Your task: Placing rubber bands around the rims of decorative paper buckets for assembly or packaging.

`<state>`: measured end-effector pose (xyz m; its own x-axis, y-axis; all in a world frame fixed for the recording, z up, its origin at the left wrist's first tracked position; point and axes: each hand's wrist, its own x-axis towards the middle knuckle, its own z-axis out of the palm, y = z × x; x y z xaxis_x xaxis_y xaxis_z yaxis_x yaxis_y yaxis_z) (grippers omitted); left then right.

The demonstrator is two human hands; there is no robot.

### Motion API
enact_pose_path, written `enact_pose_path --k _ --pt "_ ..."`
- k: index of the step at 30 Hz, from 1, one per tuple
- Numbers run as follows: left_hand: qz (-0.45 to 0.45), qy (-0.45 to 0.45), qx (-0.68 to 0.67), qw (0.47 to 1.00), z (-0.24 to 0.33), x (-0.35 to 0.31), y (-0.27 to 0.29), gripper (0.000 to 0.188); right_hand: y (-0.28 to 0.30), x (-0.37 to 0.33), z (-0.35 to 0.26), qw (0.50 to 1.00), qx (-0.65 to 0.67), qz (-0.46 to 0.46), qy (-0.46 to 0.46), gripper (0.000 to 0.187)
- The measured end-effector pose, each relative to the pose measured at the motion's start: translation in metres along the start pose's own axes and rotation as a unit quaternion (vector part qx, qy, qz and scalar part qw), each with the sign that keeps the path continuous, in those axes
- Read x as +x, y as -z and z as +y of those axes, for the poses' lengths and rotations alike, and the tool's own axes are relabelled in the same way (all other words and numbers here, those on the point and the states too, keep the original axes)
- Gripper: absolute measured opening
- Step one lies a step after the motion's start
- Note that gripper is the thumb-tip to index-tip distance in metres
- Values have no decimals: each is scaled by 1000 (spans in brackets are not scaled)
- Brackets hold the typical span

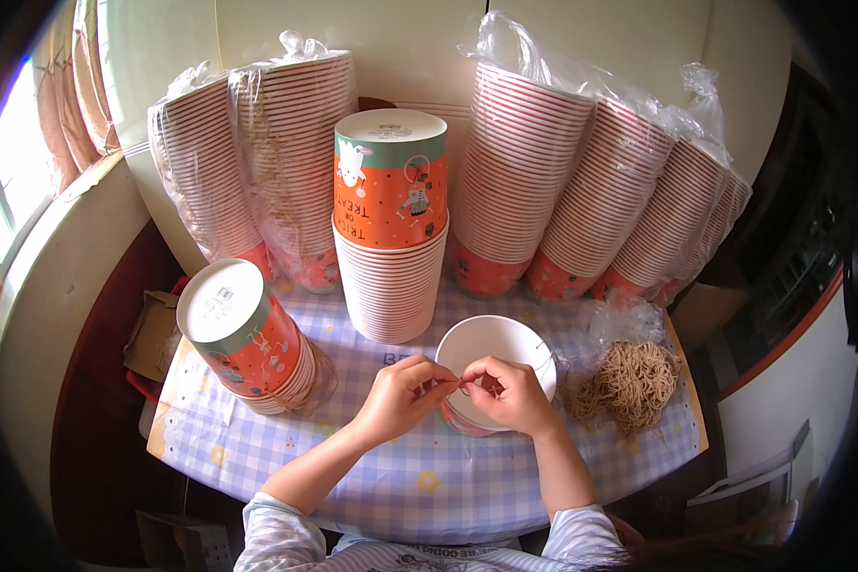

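Note:
An upright paper bucket [491, 336], white inside with an orange printed outside, stands on the table right in front of me. Over its near rim my left hand [405, 393] and my right hand [510, 393] meet, each in a closed pinch. Between the fingertips runs a short bit of thin brown cord, mostly hidden by the fingers. A thin strand shows by the bucket's right rim. To the right lies a tangled heap of tan cords [629, 386], partly under a clear plastic bag [624, 324].
A short upside-down bucket stack [248, 334] leans at the left, with cords by its rims. A taller upside-down stack [391, 276] stands at centre back. Plastic-wrapped bucket stacks [291, 162] line the back left, more wrapped stacks [524, 162] the back right. A checked cloth [353, 486] covers the table.

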<state>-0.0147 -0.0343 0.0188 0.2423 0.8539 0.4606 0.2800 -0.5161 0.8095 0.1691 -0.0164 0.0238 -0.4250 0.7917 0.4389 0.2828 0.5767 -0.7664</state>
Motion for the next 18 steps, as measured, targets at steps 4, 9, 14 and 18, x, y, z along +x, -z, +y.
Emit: enact_pose_path --k 4,9,14,18 --pt "-5 6 -1 1000 2 -1 1 9 4 1 -6 999 14 -32 -33 14" --pt "-24 -36 0 999 -2 -2 0 11 3 0 1 997 48 -57 -23 17" --pt "-26 -52 -19 998 -3 -1 -1 12 1 -2 11 991 103 -73 -40 17" --pt "-34 -53 -50 997 -5 -1 -1 12 -2 -1 12 981 172 -66 -64 15"
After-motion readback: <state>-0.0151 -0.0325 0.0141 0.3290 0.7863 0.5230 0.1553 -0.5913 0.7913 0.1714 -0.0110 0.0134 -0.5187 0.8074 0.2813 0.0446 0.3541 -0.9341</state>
